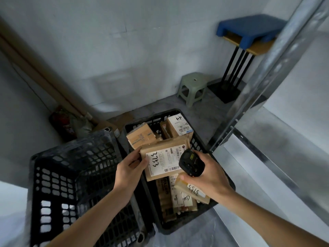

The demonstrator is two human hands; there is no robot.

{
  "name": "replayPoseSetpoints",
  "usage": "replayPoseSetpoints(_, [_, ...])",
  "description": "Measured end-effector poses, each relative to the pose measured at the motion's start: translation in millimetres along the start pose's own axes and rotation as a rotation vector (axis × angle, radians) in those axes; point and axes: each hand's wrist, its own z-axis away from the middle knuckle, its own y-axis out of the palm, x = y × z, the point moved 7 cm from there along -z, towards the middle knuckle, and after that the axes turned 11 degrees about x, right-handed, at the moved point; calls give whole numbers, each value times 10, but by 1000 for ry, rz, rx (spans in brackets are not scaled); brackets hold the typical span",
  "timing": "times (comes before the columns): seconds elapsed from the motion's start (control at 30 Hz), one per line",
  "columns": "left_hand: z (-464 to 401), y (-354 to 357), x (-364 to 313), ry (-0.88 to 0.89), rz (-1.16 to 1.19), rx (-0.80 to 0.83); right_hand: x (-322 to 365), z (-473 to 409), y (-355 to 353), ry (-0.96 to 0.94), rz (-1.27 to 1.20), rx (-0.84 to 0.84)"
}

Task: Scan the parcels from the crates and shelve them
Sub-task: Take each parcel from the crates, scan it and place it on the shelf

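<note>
1. The left hand (130, 168) grips a flat brown parcel (165, 162) by its left edge, thumb on top, holding it over the black crate (178, 227) with its white shipping label (163, 161) facing up; handwritten digits and barcodes show on the label.
2. The right hand (206, 177) is wrapped around a black handheld scanner (191, 162), whose head sits just over the right end of the parcel's label.
3. Under both hands the crate holds more cardboard parcels: a box with a white barcoded label (179, 126) at the far end, a plain taped box (140, 137) beside it, and a small labelled packet (195, 191) just beneath the right wrist.
4. A second black crate (58, 184) sits touching the first on the left, tilted.
5. A grey metal shelf upright (267, 75) rises on the right.
6. Against the far wall stand a pale green plastic stool (194, 86) and a black stand carrying a blue pallet-like piece (249, 27).
</note>
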Motion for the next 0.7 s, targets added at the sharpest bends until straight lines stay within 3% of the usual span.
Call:
replayPoseSetpoints(0.23, [344,403,-301,49,6,186,-91,477,-303,52,-102,-17])
replayPoseSetpoints(0.43, [685,801,-361,60,58,253,-226,997,-478,81,-171,-44])
replayPoseSetpoints(0.7, [1100,1182,-299,73,-142,333,-455,1664,-785,147,-106,-75])
